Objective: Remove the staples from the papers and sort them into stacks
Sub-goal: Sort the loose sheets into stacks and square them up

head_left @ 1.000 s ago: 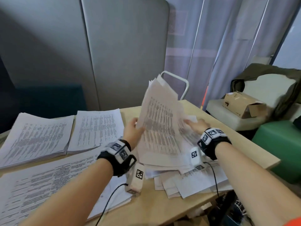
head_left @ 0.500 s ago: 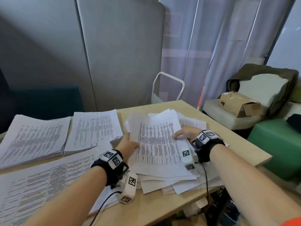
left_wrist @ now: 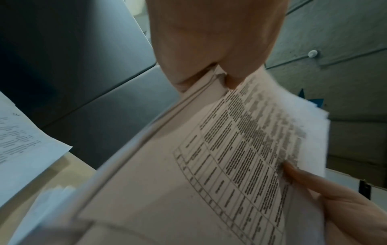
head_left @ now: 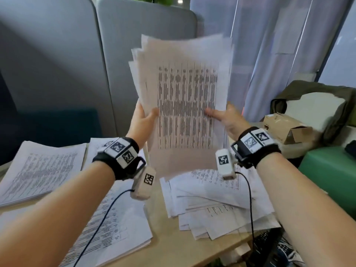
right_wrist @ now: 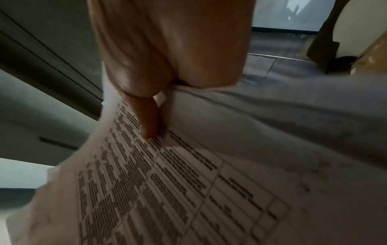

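Papers, one held sheaf [head_left: 185, 105]: you have it upright in the air above the worktop [head_left: 167, 234], printed table facing you. Your left hand [head_left: 141, 122] clamps its 9 o'clock edge, thumb on the front and fingers behind; your right hand [head_left: 228, 117] clamps the 3 o'clock edge the same way, its thumb lying across the print. The left wrist view shows the thumb [left_wrist: 236, 69] pressing the sheaf's edge.

Risks, as judged from here:
- Top edges are fanned and uneven, so the sheets are not squared; a loosened grip on either side would likely let the back sheets slide out and drop.
- Dropped sheets would fall onto the loose pile [head_left: 217, 205] directly below at 6 o'clock and mix with it.
- No staple can be made out in any view; if one is still in, pulling the sheets apart could tear a corner.
- The wrist cables [head_left: 248, 197] hang over the piles and could drag sheets off the worktop edge.

Count:
- Hands: 2, both gripping the sheaf.
- Held sheaf: 1; sheet count cannot be told.
- Loose pile at 6 o'clock: 1, untidy.
- Squared stacks toward 9 o'clock: far stack [head_left: 38, 170], a middle stack [head_left: 97, 149] mostly hidden behind your left wrist, and the near stack [head_left: 115, 224] at 7 o'clock, so 3.
- Cardboard box [head_left: 285, 130] at 3 o'clock, off the worktop: 1.
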{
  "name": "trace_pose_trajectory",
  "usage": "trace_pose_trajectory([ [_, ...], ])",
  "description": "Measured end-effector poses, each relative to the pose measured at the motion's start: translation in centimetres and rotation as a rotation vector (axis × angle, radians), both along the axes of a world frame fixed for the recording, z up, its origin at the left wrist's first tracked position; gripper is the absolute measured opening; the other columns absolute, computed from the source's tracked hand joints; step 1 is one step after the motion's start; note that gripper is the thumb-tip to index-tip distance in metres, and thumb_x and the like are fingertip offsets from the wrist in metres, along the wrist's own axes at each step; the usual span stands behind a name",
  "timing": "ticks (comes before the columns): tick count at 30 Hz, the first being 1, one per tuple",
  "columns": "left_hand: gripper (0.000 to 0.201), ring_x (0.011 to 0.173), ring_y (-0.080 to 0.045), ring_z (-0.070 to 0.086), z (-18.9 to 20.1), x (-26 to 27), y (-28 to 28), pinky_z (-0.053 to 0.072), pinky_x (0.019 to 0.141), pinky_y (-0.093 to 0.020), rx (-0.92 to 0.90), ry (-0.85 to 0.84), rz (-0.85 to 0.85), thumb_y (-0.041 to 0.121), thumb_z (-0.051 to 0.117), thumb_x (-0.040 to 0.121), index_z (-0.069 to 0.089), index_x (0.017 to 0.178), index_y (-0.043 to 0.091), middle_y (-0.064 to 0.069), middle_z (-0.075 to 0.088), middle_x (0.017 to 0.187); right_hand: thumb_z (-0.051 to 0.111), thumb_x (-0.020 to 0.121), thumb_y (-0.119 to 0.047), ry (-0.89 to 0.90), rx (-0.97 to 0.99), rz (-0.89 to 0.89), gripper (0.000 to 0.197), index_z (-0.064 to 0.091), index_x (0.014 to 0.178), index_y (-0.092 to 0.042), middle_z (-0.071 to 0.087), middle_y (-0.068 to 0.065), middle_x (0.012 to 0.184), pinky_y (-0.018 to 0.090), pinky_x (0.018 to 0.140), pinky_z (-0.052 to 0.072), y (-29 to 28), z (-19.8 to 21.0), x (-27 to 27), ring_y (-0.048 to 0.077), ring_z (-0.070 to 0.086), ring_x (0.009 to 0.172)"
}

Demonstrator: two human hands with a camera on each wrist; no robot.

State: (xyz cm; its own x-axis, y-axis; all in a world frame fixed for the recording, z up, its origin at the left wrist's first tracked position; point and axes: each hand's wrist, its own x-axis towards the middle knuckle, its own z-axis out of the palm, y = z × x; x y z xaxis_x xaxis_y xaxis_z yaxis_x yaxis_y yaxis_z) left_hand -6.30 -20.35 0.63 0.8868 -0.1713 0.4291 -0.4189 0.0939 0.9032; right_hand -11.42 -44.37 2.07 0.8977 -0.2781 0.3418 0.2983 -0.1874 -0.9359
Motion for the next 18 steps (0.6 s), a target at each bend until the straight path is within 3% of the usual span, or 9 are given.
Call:
trace_pose_trajectory([
  [2, 0.041, 0.113, -0.018, 0.060, 1.0, 1.1, -0.1, 0.050, 0.097, -0.042, -0.006, -0.012, -0.005, 0.023, 0.050, 0.098, 0.037, 0.138, 0.024, 0.001, 0.060, 0.125, 0.074, 0.084, -0.015, -0.056, -0.017, -0.004, 0.039, 0.054, 0.117, -0.010, 0.066, -0.001, 0.111, 0.017, 0.087, 0.052, 0.0, 0.8, 0.2, 0.004, 0.064, 0.096],
  [4, 0.047, 0.113, -0.018, 0.061, 0.5, 2.0, 0.1, 0.049, 0.098, -0.048, -0.020, 0.030, -0.008, 0.037, 0.056, 0.093, 0.041, 0.135, 0.024, 0.001, 0.061, 0.126, 0.089, 0.066, -0.034, -0.045, -0.012, -0.011, 0.078, 0.052, 0.131, -0.010, 0.063, 0.004, 0.126, 0.038, 0.103, 0.048, -0.3, 0.0, 0.5, 0.016, 0.061, 0.116],
  [6, 0.063, 0.114, -0.018, 0.061, -0.6, 2.6, 0.1, 0.049, 0.098, -0.049, -0.055, 0.087, -0.043, 0.051, 0.065, 0.080, 0.041, 0.131, 0.024, 0.000, 0.060, 0.126, 0.094, 0.053, -0.050, -0.017, -0.012, 0.010, 0.110, 0.041, 0.144, -0.016, 0.057, 0.001, 0.137, 0.046, 0.111, 0.040, -1.0, -1.7, 1.1, 0.017, 0.053, 0.127],
  [8, 0.072, 0.114, -0.015, 0.061, -1.3, 2.4, -0.7, 0.050, 0.095, -0.040, -0.021, 0.080, -0.124, 0.048, 0.074, 0.075, 0.042, 0.134, 0.022, -0.001, 0.060, 0.126, 0.093, 0.057, -0.045, -0.030, 0.011, 0.042, 0.103, 0.043, 0.144, -0.021, 0.061, 0.000, 0.133, 0.041, 0.107, 0.043, 0.5, -2.2, 0.6, 0.016, 0.056, 0.125],
  [11, 0.032, 0.090, -0.012, 0.066, -0.6, 2.1, -2.9, 0.051, 0.070, -0.018, 0.105, 0.001, -0.058, 0.019, 0.066, 0.089, 0.058, 0.119, 0.011, 0.004, 0.068, 0.098, 0.089, 0.061, -0.036, -0.076, -0.007, 0.029, 0.072, 0.057, 0.124, -0.023, 0.069, -0.002, 0.118, 0.034, 0.099, 0.048, 2.9, -1.7, 0.8, 0.016, 0.063, 0.113],
  [12, 0.014, 0.078, -0.014, 0.063, 0.0, 2.1, -3.4, 0.050, 0.063, -0.021, 0.099, -0.035, 0.045, 0.013, 0.059, 0.093, 0.061, 0.106, 0.010, 0.006, 0.065, 0.085, 0.086, 0.066, -0.032, -0.106, 0.008, -0.011, 0.059, 0.059, 0.118, -0.023, 0.069, -0.003, 0.115, 0.031, 0.097, 0.048, 3.3, -1.3, 0.9, 0.016, 0.064, 0.111],
  [14, 0.010, 0.065, -0.013, 0.055, 1.2, 2.1, -3.3, 0.046, 0.061, -0.026, 0.042, -0.103, 0.218, 0.009, 0.053, 0.096, 0.061, 0.092, 0.013, 0.008, 0.059, 0.073, 0.084, 0.074, -0.028, -0.167, 0.023, -0.143, 0.041, 0.060, 0.108, -0.025, 0.068, -0.003, 0.108, 0.025, 0.090, 0.051, 2.8, -0.8, 1.7, 0.015, 0.064, 0.103],
  [16, 0.009, 0.064, -0.013, 0.054, 1.7, 3.0, -2.3, 0.048, 0.062, -0.031, -0.058, -0.075, 0.302, 0.012, 0.054, 0.095, 0.060, 0.091, 0.017, 0.006, 0.059, 0.073, 0.087, 0.066, -0.044, -0.135, 0.075, -0.206, 0.060, 0.059, 0.116, -0.024, 0.066, 0.004, 0.115, 0.033, 0.091, 0.053, 1.1, -1.4, 2.3, 0.019, 0.065, 0.104],
  [18, 0.007, 0.078, -0.018, 0.060, 1.8, 3.3, -1.6, 0.054, 0.076, -0.040, -0.228, 0.029, 0.341, 0.014, 0.056, 0.094, 0.060, 0.098, 0.018, 0.001, 0.063, 0.084, 0.089, 0.060, -0.052, -0.017, 0.140, -0.300, 0.090, 0.051, 0.134, -0.018, 0.061, 0.007, 0.128, 0.039, 0.096, 0.051, 0.0, -3.3, 1.7, 0.021, 0.061, 0.114],
])
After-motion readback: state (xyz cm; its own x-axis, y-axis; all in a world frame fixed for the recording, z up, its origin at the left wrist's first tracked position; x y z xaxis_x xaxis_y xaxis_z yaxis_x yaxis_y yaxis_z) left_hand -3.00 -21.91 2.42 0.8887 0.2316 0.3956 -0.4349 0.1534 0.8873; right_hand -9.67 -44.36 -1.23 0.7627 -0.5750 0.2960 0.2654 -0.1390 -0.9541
